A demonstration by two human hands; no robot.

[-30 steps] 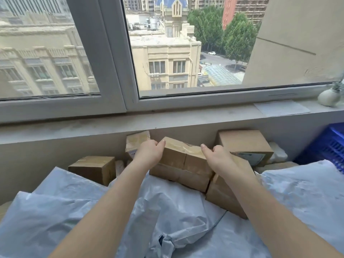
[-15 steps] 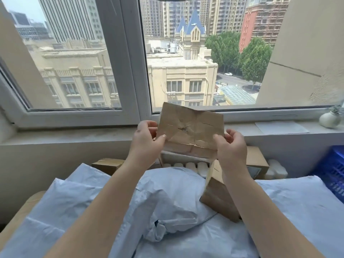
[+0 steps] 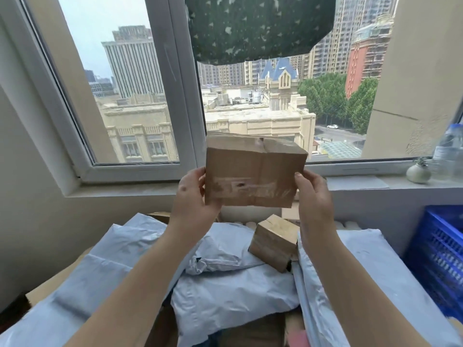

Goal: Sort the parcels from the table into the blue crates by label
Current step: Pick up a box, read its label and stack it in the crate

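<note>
I hold a taped brown cardboard parcel up in front of the window, above the pile. My left hand grips its left edge and my right hand grips its right edge. The side facing me shows tape and no readable label. Below it lie several pale blue poly mailer bags and a smaller cardboard box. A blue crate stands at the right edge of the pile.
A window sill runs behind the pile, with a sheet of paper, a small round vase and a plastic bottle on its right end. A dark patterned cloth hangs at the top. More boxes lie against the wall.
Both hands took the parcel off the pile by the wall and lifted it up before the window, turning another side toward me. The view tilted upward.
</note>
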